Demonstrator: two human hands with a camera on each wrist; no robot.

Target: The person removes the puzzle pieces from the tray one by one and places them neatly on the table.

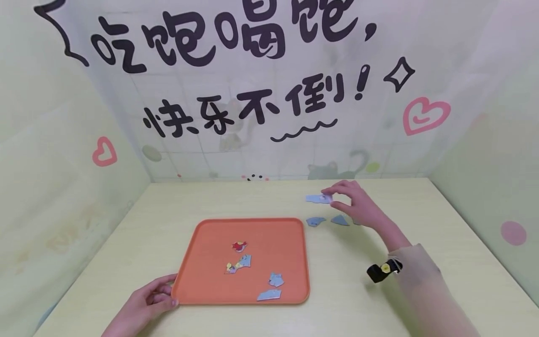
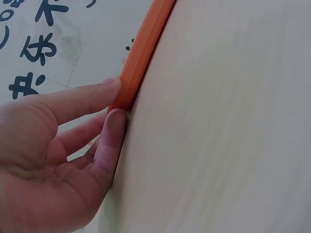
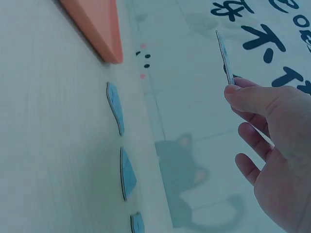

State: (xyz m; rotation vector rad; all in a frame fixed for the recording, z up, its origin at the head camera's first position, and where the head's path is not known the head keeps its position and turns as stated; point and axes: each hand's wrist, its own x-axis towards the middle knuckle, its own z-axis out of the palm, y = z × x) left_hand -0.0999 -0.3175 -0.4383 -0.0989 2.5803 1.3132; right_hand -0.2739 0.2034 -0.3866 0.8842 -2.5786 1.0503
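Observation:
My right hand [image 1: 357, 202] pinches a light blue jigsaw piece [image 1: 315, 199] between thumb and fingertips, raised above the table in the right wrist view. Below that hand, several more blue jigsaw pieces [image 3: 115, 108] lie in a row. At the near left corner of the orange tray [image 1: 269, 238], my left hand [image 1: 145, 299] holds the rim with thumb and fingers. Inside the tray are a red piece [image 1: 239, 246], a joined-looking yellow and blue cluster [image 1: 245, 261], a blue piece [image 1: 276, 280] and another blue piece [image 1: 269, 295] near the front rim.
The pale wooden table [image 1: 345, 290] is enclosed by a printed cloth backdrop [image 1: 252, 154] at the back and sides. A black strap [image 1: 383, 270] circles the right wrist.

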